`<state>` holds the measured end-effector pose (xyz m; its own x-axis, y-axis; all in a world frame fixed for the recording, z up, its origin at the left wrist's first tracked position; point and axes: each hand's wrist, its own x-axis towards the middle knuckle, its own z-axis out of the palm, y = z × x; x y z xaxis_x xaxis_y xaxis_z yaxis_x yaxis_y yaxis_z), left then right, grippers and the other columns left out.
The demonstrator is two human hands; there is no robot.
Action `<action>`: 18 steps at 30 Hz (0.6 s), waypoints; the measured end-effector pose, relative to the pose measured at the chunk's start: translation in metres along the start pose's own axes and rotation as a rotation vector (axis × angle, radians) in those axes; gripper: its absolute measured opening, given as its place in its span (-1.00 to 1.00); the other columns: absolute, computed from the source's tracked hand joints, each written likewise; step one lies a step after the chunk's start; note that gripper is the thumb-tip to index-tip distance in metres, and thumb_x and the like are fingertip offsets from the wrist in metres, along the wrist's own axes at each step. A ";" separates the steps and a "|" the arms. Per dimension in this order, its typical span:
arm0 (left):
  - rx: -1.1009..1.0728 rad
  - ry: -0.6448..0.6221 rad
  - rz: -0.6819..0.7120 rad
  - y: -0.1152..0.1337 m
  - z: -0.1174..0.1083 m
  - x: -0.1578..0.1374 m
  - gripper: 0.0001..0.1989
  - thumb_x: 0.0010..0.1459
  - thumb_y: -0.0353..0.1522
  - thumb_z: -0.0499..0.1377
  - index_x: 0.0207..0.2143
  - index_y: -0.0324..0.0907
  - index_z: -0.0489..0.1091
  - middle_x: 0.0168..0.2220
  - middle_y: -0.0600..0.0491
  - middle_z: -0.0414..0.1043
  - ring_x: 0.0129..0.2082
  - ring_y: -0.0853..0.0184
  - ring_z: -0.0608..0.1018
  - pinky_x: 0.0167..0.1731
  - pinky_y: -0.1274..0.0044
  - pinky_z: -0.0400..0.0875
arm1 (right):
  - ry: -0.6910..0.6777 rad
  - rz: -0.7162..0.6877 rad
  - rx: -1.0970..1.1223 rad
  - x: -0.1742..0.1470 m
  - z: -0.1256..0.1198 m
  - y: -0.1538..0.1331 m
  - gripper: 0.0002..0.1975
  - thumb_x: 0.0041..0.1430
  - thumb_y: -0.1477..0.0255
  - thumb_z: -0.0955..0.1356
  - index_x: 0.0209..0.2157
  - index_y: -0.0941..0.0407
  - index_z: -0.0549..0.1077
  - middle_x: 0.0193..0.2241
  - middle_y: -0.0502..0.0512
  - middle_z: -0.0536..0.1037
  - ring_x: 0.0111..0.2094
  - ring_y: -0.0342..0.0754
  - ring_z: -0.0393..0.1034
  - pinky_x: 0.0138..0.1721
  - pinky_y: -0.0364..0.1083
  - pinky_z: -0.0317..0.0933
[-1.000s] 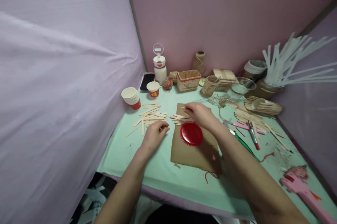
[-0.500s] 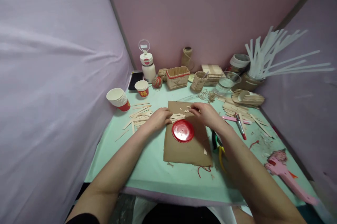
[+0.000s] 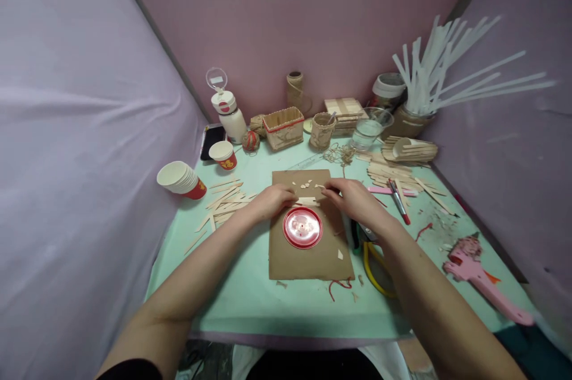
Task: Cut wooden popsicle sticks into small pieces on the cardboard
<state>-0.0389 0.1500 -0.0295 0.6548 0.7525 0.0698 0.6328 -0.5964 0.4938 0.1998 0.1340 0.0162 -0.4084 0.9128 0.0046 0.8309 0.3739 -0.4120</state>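
A brown cardboard sheet [image 3: 308, 264] lies before me with a round red plastic lid [image 3: 302, 228] on it. Just above the lid are short flat wooden strips [image 3: 307, 201]. My left hand [image 3: 273, 201] rests at the left edge of the cardboard, its fingers curled at the left end of these strips. My right hand [image 3: 346, 196] is closed in a pinch over the cardboard's right side, a small wooden scrap [image 3: 320, 186] showing at its fingertips. Several small wooden chips [image 3: 304, 186] lie between the hands, near the far edge.
Loose wooden sticks [image 3: 226, 204] lie left, near stacked paper cups [image 3: 179, 178]. Yellow-handled scissors [image 3: 373, 273] sit under my right forearm. A pink glue gun [image 3: 482, 285] is at far right. A basket [image 3: 283, 130], a water bowl [image 3: 367, 133] and white strips [image 3: 424, 82] stand behind.
The whole view has shifted and tilted slightly. The wooden strips by my left hand look more evenly lined up, and more loose chips show on the cardboard. Both hands stay near the strips.
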 end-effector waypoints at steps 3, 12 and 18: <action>0.000 -0.046 0.053 0.003 0.005 0.013 -0.77 0.21 -0.37 0.07 -0.27 -0.16 0.53 -0.24 -0.04 0.53 -0.20 0.27 0.52 -0.17 0.51 0.34 | -0.042 0.003 -0.039 0.006 0.004 -0.001 -0.76 0.27 0.38 0.23 -0.39 0.11 0.48 -0.40 0.12 0.58 -0.36 -0.03 0.40 -0.40 -0.14 0.00; -0.072 0.297 -0.186 0.023 -0.007 -0.019 -0.80 0.20 -0.33 0.13 -0.16 -0.14 0.47 -0.13 -0.03 0.53 -0.10 0.26 0.51 -0.04 0.42 0.37 | -0.126 -0.066 -0.095 0.033 0.030 -0.017 -0.78 0.26 0.42 0.24 -0.36 0.12 0.50 -0.34 0.18 0.57 -0.28 0.00 0.39 -0.36 -0.13 0.00; -0.155 0.583 -0.432 0.032 -0.019 -0.083 -0.81 0.21 -0.27 0.10 -0.25 -0.11 0.49 -0.18 -0.01 0.55 -0.12 0.26 0.54 -0.03 0.41 0.38 | -0.144 -0.107 -0.072 0.035 0.035 -0.018 -0.83 0.24 0.42 0.27 -0.36 0.11 0.49 -0.33 0.15 0.56 -0.28 -0.03 0.39 -0.37 -0.14 0.01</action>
<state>-0.0810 0.0740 -0.0027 0.0072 0.9631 0.2692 0.6907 -0.1995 0.6951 0.1576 0.1533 -0.0081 -0.5411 0.8364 -0.0875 0.8028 0.4828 -0.3497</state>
